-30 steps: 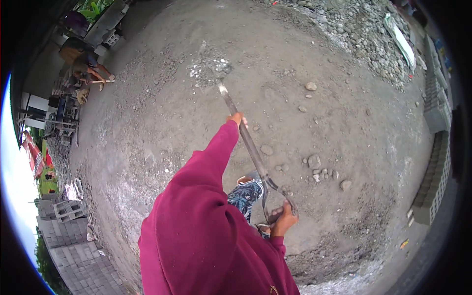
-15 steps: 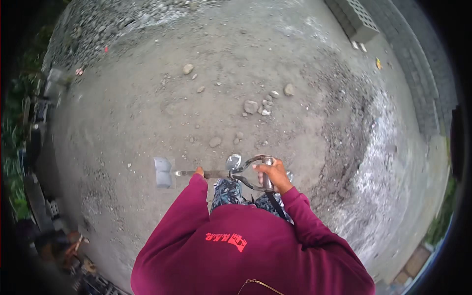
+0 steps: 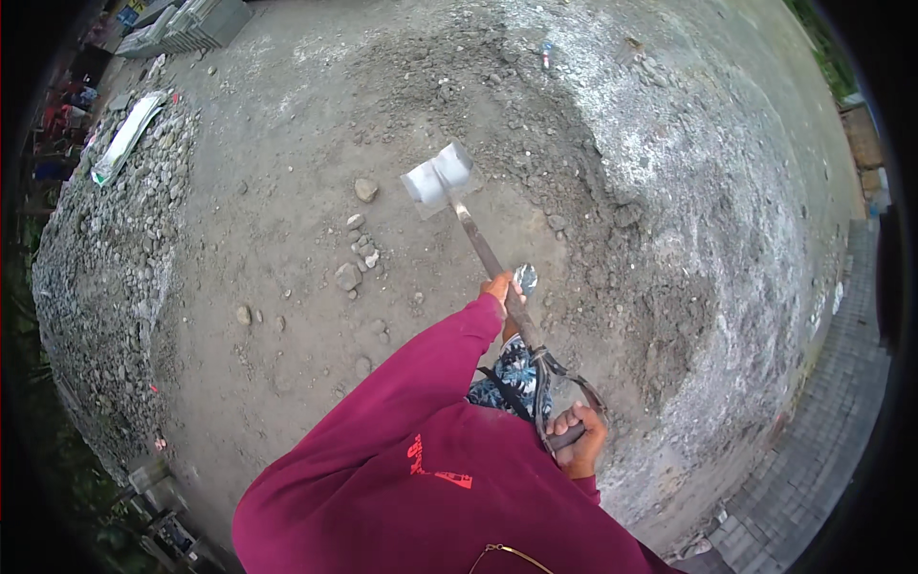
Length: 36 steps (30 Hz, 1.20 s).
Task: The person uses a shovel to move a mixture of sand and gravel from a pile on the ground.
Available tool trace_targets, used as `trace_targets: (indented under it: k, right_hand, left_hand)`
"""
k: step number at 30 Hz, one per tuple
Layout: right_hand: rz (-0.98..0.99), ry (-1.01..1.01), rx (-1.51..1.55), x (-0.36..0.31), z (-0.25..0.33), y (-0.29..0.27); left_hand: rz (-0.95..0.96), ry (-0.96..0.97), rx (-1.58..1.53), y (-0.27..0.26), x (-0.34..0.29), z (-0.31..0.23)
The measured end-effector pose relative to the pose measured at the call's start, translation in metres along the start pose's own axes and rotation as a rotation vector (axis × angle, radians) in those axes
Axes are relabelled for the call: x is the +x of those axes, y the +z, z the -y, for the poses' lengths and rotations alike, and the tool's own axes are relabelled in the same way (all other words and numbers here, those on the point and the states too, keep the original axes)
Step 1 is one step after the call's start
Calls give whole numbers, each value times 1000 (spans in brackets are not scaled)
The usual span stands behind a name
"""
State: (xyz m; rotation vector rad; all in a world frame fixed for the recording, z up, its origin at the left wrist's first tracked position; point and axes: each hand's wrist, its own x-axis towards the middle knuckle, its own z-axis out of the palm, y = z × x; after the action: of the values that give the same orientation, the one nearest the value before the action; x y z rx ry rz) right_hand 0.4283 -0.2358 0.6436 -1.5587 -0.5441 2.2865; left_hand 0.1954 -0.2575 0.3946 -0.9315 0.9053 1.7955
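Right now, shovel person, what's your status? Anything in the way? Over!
Left hand gripping the shovel, right hand on its end handle. Blade looks bare. Loose stones off to its left. Over.

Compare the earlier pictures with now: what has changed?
The brown-shafted metal shovel swung from left of the loose grey stones to their right, as the view turned; its silvery blade, first obscured, shows bare. The left hand stayed on the shaft, the right hand on the grip.
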Motion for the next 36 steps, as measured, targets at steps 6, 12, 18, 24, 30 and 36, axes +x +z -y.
trace_targets:
  k: [6,12,18,24,30,36]
  right_hand:
    - [-12,12,272,123,89,56]
    - [-94,33,328,327,111,140]
    - [-122,30,354,325,147,190]
    - [12,-164,284,313,221,271]
    - [126,-148,403,436,212,338]
    - [99,-124,332,473,183,310]
  left_hand:
    - [-130,15,348,132,126,-14]
    - [-124,-21,361,205,204,-33]
    - [-173,-48,360,242,209,-69]
    - [-195,-222,333,324,192,-121]
    - [-183,-76,375,337,306,-196]
    - [-226,-48,435,320,338,-182]
